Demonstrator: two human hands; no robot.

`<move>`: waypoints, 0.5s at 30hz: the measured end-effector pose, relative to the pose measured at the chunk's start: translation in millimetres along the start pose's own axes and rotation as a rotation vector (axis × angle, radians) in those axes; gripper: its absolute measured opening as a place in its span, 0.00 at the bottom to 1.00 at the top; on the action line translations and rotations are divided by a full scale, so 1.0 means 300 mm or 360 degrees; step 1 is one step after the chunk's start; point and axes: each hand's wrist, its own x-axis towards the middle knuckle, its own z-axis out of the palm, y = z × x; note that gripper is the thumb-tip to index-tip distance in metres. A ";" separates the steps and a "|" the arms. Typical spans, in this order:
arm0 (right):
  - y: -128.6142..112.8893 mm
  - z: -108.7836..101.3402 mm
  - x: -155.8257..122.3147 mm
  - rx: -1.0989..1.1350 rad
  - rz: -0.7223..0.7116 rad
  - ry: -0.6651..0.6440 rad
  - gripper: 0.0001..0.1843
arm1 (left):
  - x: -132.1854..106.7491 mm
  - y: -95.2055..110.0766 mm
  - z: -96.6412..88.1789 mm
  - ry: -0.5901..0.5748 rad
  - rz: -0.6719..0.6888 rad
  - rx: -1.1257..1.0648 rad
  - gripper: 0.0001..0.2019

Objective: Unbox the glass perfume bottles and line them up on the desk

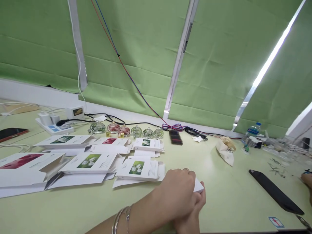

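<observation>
My left hand (179,187), with a ring and bracelets, is closed over a white cardboard piece (198,186), and only a corner of it shows. Below and partly behind it, my right hand (201,199) has its fingers wrapped round the same piece. The hands overlap above the table's front part. Just to their left lies a white box with a white-flower picture (136,168), its flaps open. Beside that is another open box with a green flower picture (89,161). A box with a red picture (23,162) lies at far left.
More open boxes (147,143) form a row behind. Several round glass bottles (136,131) stand along the wall, near a power strip (55,128). To the right are a cloth pouch (225,151), a black phone-like slab (275,191), a water bottle (253,130) and another person's hand (307,178).
</observation>
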 end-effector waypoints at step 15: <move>-0.116 -0.093 0.021 0.0004 -0.0014 0.0078 0.39 | 0.027 -0.171 -0.020 0.0274 0.0350 -0.0162 0.10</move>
